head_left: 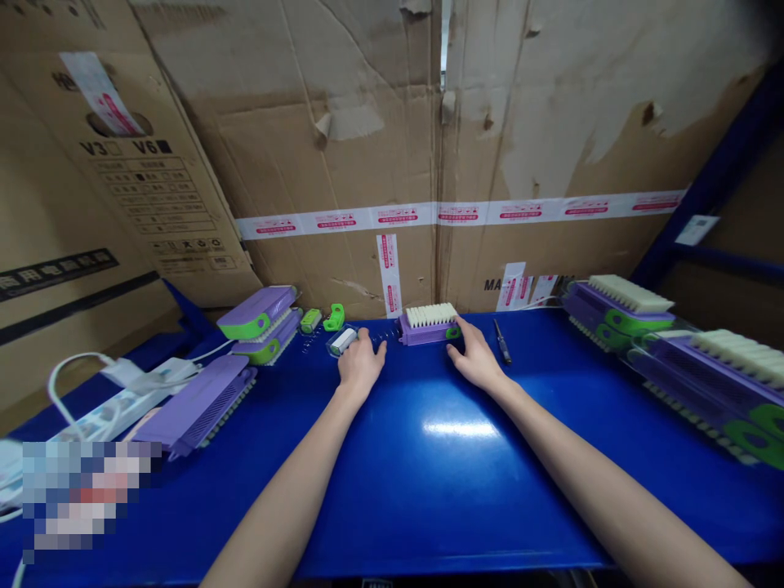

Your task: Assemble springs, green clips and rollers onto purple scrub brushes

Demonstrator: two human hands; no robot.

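Note:
A short purple brush block with cream bristles facing up (429, 325) lies at the back of the blue table (441, 457). My right hand (474, 355) rests just right of it, fingertips touching its green end, fingers partly curled. My left hand (360, 362) lies flat-ish to the left of the brush. Its fingers are at a small white-and-grey part (341, 340); whether they grip it is unclear. Two small green parts (324, 318) sit just behind that.
Stacked purple-and-green brushes lie at the back left (260, 322) and front left (196, 404). More long brushes sit on the right (692, 359). A dark screwdriver (502, 341) lies right of my hand. A white power strip (116, 404) is left; cardboard boxes (392, 147) wall the back.

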